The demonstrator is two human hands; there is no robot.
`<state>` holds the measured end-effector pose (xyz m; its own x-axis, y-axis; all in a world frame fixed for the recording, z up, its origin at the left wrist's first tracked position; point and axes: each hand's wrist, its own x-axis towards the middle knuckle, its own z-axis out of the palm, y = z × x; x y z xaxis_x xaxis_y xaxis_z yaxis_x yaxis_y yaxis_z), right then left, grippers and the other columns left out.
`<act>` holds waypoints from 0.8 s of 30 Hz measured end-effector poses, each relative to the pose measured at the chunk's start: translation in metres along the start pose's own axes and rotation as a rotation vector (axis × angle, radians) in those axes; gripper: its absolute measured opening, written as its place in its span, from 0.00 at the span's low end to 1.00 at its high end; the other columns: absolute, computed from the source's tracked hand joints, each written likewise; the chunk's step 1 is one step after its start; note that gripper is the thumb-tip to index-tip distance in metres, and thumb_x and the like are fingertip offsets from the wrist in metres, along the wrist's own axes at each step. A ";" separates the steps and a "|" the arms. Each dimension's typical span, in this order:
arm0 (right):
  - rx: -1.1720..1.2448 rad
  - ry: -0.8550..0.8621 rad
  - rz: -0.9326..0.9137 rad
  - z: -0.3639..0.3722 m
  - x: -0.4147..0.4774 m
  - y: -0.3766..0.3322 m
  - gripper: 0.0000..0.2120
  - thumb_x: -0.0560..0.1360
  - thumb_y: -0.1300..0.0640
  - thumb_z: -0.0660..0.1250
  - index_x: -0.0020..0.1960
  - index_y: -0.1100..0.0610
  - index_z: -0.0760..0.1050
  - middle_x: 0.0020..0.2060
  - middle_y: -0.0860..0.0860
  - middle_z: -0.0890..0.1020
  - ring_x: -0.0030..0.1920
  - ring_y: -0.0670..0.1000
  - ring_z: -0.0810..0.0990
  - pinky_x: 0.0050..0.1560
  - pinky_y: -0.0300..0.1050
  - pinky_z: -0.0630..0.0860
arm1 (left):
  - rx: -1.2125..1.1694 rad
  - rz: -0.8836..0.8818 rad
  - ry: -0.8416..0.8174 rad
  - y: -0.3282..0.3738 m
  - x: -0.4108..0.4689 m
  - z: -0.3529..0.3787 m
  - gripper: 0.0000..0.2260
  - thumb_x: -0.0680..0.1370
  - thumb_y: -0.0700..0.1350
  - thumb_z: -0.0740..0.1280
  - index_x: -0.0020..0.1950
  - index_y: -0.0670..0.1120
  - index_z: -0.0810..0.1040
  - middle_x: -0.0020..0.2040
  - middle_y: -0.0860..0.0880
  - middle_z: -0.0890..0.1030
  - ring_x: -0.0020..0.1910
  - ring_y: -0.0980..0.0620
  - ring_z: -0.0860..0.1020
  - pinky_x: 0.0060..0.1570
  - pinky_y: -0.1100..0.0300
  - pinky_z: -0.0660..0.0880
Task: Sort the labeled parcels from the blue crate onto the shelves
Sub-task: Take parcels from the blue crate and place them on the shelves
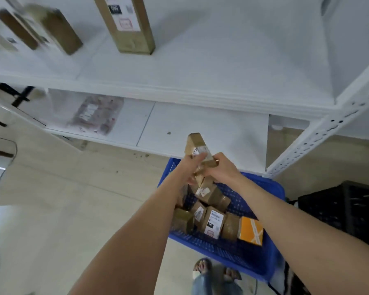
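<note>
Head view, looking down along two bare forearms toward a blue crate (271, 271) on a pale floor. Above the crate's far rim, gripped in both hands: a small brown parcel (197, 144) with a white label, tilted, top end away from the crate. Left hand (191, 165) curled round the parcel's middle, fingers across the label. Right hand (221, 169) curled round its lower end, touching the left hand.

Inside the crate, a loose heap of more brown parcels: a white-labeled parcel (213, 223) near the middle, a second labeled parcel (210, 193) toward the far side just under the hands, and an orange box (250, 231) toward the right wall.

Beyond the crate, white metal shelves. Lower shelf (200, 128) just past the far rim, carrying a flat pinkish bag (96, 116) well to the crate's far left. Upper shelf (200, 67) higher above the crate, carrying a tall brown parcel (128, 24) upright and blurred brown parcels (60, 28) farther left.

Near the crate's right side, a black crate (339, 211). At the crate's near side, two feet in sandals (217, 271). Label text too blurred to read.
</note>
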<state>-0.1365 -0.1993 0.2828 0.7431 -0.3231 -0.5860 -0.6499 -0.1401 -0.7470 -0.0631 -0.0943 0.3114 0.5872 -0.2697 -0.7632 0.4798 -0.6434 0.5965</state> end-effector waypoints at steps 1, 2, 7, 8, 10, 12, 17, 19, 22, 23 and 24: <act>0.039 -0.055 -0.026 -0.005 -0.014 -0.018 0.23 0.66 0.49 0.76 0.55 0.50 0.68 0.48 0.47 0.78 0.46 0.48 0.80 0.42 0.46 0.79 | -0.012 0.020 0.017 0.009 -0.017 -0.008 0.23 0.76 0.60 0.65 0.62 0.44 0.73 0.58 0.45 0.79 0.53 0.44 0.80 0.49 0.48 0.80; 0.083 -0.103 -0.057 -0.010 -0.027 -0.035 0.21 0.67 0.51 0.75 0.55 0.50 0.69 0.51 0.47 0.78 0.48 0.47 0.80 0.43 0.44 0.80 | -0.022 0.054 0.033 0.019 -0.035 -0.017 0.20 0.75 0.60 0.66 0.57 0.45 0.76 0.54 0.45 0.80 0.50 0.45 0.81 0.49 0.47 0.81; 0.105 -0.143 -0.158 -0.046 -0.082 -0.119 0.05 0.75 0.58 0.67 0.48 0.48 0.75 0.49 0.46 0.79 0.49 0.45 0.76 0.46 0.41 0.75 | -0.052 0.212 0.085 0.067 -0.109 -0.065 0.20 0.74 0.48 0.71 0.63 0.45 0.71 0.52 0.46 0.79 0.47 0.49 0.80 0.38 0.56 0.81; 0.089 -0.141 -0.168 -0.054 -0.092 -0.135 0.06 0.74 0.59 0.67 0.46 0.48 0.77 0.48 0.45 0.79 0.50 0.46 0.76 0.49 0.43 0.74 | -0.030 0.235 0.092 0.077 -0.122 -0.075 0.20 0.74 0.45 0.70 0.64 0.45 0.70 0.53 0.45 0.79 0.47 0.49 0.80 0.41 0.55 0.81; 0.089 -0.111 -0.203 -0.069 -0.107 -0.162 0.08 0.74 0.63 0.66 0.45 0.51 0.79 0.48 0.46 0.80 0.52 0.48 0.76 0.50 0.44 0.72 | -0.009 0.275 0.107 0.097 -0.145 -0.092 0.17 0.75 0.39 0.67 0.63 0.42 0.71 0.55 0.43 0.80 0.46 0.48 0.80 0.41 0.55 0.80; 0.107 0.005 -0.253 -0.082 -0.120 -0.184 0.08 0.73 0.65 0.67 0.47 0.53 0.78 0.50 0.50 0.80 0.52 0.51 0.76 0.48 0.44 0.73 | -0.042 0.327 0.105 0.115 -0.168 -0.106 0.14 0.76 0.38 0.63 0.62 0.40 0.73 0.52 0.41 0.81 0.43 0.47 0.81 0.40 0.54 0.81; 0.257 0.136 -0.270 -0.111 -0.152 -0.242 0.28 0.72 0.54 0.73 0.68 0.57 0.65 0.57 0.55 0.77 0.53 0.54 0.77 0.51 0.48 0.76 | -0.165 0.466 0.098 0.162 -0.223 -0.133 0.12 0.75 0.37 0.59 0.56 0.42 0.76 0.47 0.43 0.81 0.43 0.46 0.81 0.41 0.53 0.81; 0.329 0.028 -0.266 -0.116 -0.164 -0.264 0.32 0.72 0.50 0.73 0.71 0.58 0.64 0.58 0.54 0.78 0.54 0.54 0.79 0.50 0.48 0.77 | -0.214 0.514 0.096 0.180 -0.241 -0.137 0.13 0.74 0.36 0.58 0.55 0.44 0.76 0.46 0.46 0.82 0.42 0.48 0.82 0.39 0.54 0.81; 0.415 -0.047 -0.328 -0.123 -0.180 -0.296 0.22 0.73 0.52 0.71 0.64 0.59 0.72 0.48 0.51 0.83 0.47 0.53 0.83 0.40 0.46 0.79 | -0.289 0.581 0.089 0.204 -0.261 -0.141 0.12 0.75 0.36 0.57 0.52 0.47 0.77 0.47 0.46 0.83 0.46 0.47 0.82 0.42 0.51 0.81; 0.436 -0.035 -0.355 -0.126 -0.185 -0.305 0.20 0.73 0.52 0.71 0.62 0.58 0.74 0.46 0.51 0.84 0.46 0.52 0.83 0.38 0.45 0.79 | -0.303 0.597 0.091 0.212 -0.267 -0.143 0.12 0.75 0.36 0.57 0.51 0.47 0.77 0.47 0.46 0.83 0.46 0.47 0.82 0.44 0.50 0.81; 0.449 -0.019 -0.383 -0.130 -0.189 -0.312 0.19 0.73 0.52 0.72 0.61 0.58 0.74 0.46 0.50 0.84 0.45 0.51 0.83 0.37 0.44 0.78 | -0.309 0.612 0.096 0.219 -0.272 -0.145 0.11 0.76 0.37 0.57 0.50 0.47 0.77 0.46 0.46 0.83 0.46 0.47 0.82 0.46 0.50 0.80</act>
<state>-0.0942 -0.2161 0.6674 0.9170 -0.3105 -0.2505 -0.2064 0.1681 -0.9639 -0.0228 -0.0579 0.6862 0.8596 -0.4454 -0.2503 0.1996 -0.1583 0.9670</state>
